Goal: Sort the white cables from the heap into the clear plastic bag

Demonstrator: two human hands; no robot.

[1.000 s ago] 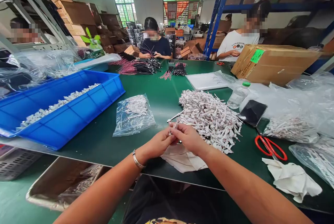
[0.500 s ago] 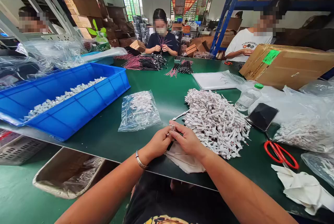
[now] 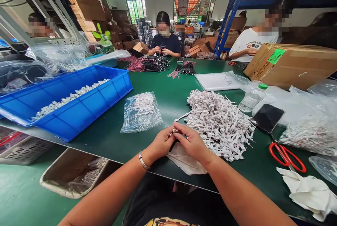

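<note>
Visibly, a small white connector [image 3: 174, 131] is pinched between the fingertips of both hands; its finer detail is too small to tell. The left hand [image 3: 162, 144] and right hand [image 3: 193, 144] are closed in a narrow grip above a white cloth [image 3: 184, 161]. A heap of white wired connectors [image 3: 218, 124] is located just beside them on the green surface [image 3: 168, 108]. A blue crate [image 3: 89, 115] is positioned further left.

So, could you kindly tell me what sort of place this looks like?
It looks like a small wire-harness assembly workshop: people sit at a long green workbench with a heap of small white wired parts, bundles of pink and black wires, and cardboard cartons nearby.
</note>
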